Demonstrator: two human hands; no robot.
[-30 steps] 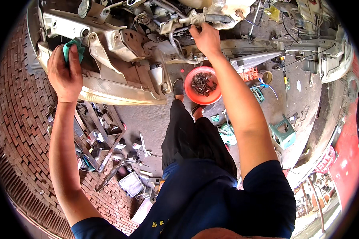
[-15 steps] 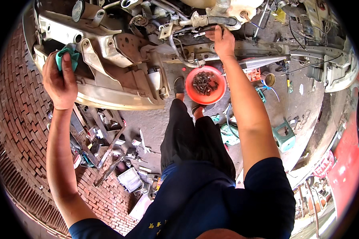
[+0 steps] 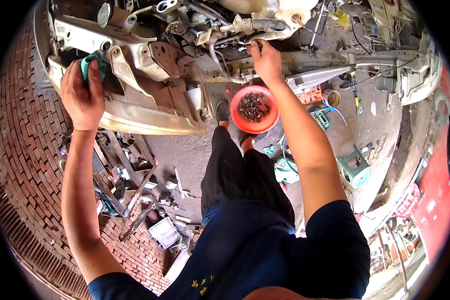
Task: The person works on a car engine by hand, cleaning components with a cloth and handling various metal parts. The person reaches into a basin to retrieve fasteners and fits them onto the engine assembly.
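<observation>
My left hand (image 3: 83, 92) is closed on a teal cloth (image 3: 97, 59) at the bare metal front frame (image 3: 135, 75) of a car, top left. My right hand (image 3: 266, 61) is raised at the top middle, fingers curled just under the metal pipes and corrugated hose (image 3: 242, 24); what they grip is too small and hidden to make out. A thin bent pipe (image 3: 217, 62) runs down beside it. Below, on the floor by my feet, a red basin (image 3: 238, 122) holds several dark small metal parts (image 3: 254, 106).
A long crossmember (image 3: 335, 59) runs right. On the floor lie an orange crate (image 3: 311, 93), a tin can (image 3: 332, 98), a green stool (image 3: 354, 167), a crumpled green bag (image 3: 285, 171) and piled scrap (image 3: 162, 231). Brick paving (image 3: 30, 150) is left, a red panel (image 3: 432, 200) far right.
My right hand shifted rightward along the pipes, then came part way back to the left and slightly lower. My left hand keeps the cloth at the frame, with only slight movement.
</observation>
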